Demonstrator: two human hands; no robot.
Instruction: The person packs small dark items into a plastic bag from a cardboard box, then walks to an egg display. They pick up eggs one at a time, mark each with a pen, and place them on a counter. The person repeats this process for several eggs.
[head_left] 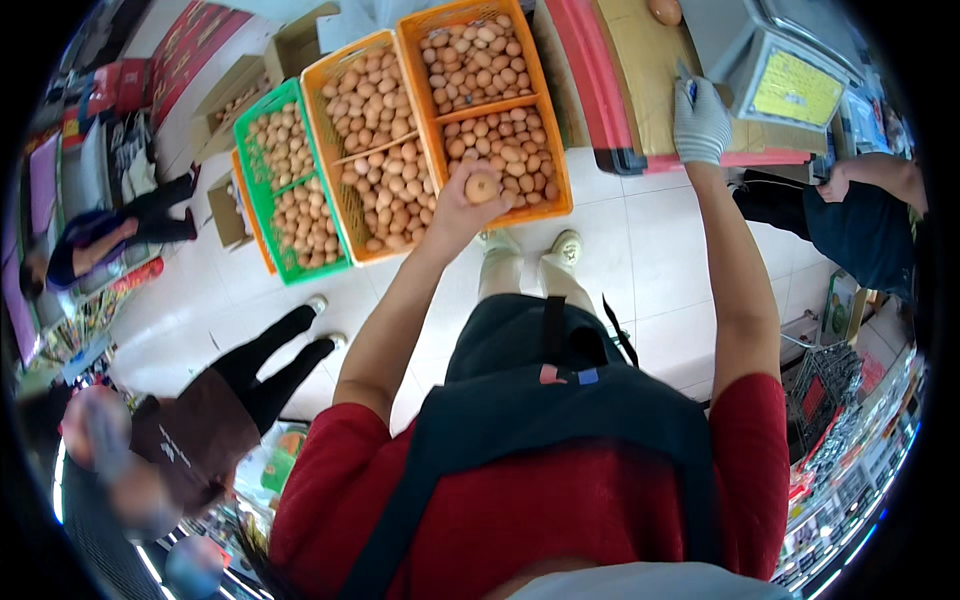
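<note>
My left hand (462, 200) is bare and holds one brown egg (482, 187) above the near edge of an orange crate (556, 140) full of brown eggs. My right hand (699, 122) wears a white glove and rests on a brown counter top (635, 60) beside a weighing scale (775, 60). A single egg (664, 11) lies at the far end of that counter.
A second orange crate (345, 190) and a green crate (262, 190), both full of eggs, stand to the left, with cardboard boxes (225, 100) behind. One person (215, 410) in black stands at my lower left, another (860, 210) at the right. White floor tiles (660, 260) lie below.
</note>
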